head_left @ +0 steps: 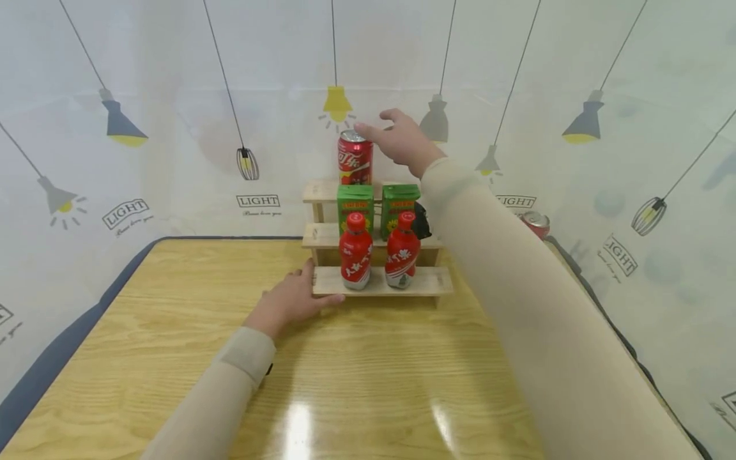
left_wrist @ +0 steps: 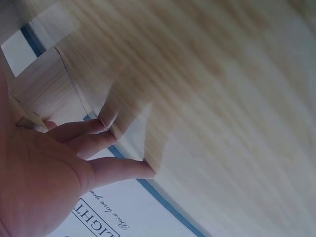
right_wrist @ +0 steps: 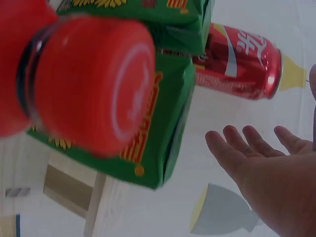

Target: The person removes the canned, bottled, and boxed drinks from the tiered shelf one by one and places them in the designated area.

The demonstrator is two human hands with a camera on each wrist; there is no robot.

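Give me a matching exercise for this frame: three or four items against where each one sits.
Things:
1. red soda can
2. two green drink cartons
3. two red plastic bottles
4. left hand

Places:
A. bottom step of the wooden tiered rack
B. top step, by the open right hand
C. on the wooden table, against the rack's left end
D. middle step

Pairs: 1-B, 2-D, 3-A, 4-C

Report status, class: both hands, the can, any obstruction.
Left hand open, steadying wooden rack. Right hand open, beside red can on top step. Nothing between them.
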